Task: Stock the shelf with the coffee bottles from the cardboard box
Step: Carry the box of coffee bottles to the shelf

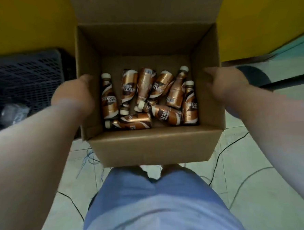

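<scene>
An open cardboard box (149,147) is held in front of me, above the tiled floor. Several copper-brown coffee bottles (146,97) with cream caps lie jumbled on its bottom, pointing different ways. My left hand (73,94) grips the box's left wall from outside. My right hand (225,82) grips the right wall the same way. The back flap stands up against a yellow wall. No shelf is in sight.
A dark plastic crate (21,78) sits on the floor at the left, with a crumpled clear bag (14,112) beside it. Thin cables (226,156) trail over the pale tiles. A dark round object (252,75) lies on the floor at the right. My legs in blue shorts (153,203) are below the box.
</scene>
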{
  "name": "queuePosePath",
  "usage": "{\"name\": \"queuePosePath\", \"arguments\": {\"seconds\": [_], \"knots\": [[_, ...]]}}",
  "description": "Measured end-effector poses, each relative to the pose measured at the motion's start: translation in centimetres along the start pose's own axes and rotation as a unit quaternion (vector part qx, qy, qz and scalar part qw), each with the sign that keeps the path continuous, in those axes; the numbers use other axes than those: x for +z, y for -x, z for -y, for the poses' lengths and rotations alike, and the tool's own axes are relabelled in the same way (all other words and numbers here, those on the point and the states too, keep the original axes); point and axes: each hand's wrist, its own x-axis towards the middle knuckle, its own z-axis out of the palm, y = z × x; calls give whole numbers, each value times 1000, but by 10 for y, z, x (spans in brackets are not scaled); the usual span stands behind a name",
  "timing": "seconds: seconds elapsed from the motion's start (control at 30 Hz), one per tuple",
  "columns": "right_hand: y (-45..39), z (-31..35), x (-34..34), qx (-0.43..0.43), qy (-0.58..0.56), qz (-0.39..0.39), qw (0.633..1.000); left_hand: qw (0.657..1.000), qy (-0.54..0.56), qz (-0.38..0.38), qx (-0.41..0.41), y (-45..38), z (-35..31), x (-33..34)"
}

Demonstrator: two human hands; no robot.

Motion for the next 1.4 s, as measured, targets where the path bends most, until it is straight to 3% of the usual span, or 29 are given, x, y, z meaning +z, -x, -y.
{"name": "queuePosePath", "arguments": {"seconds": [0.23,0.47,0.77,1.07,1.3,1.4], "knots": [[107,-43,-35,138,-50,-54,988,996,-6,-32,80,55,-29,-52],[237,-84,-9,267,-130,-50,954,965,-37,-7,261,85,-79,-75],[451,-138,88,476,-226,-34,849,847,-164,-23,504,219,-204,-47],[662,-217,190,631,-317,-35,707,723,-208,-6,659,434,-336,61],[803,-286,238,691,-331,9,642,626,-264,2,734,601,-419,143],[848,-310,256,698,-335,32,633,586,-283,6,759,665,-454,173]]}}
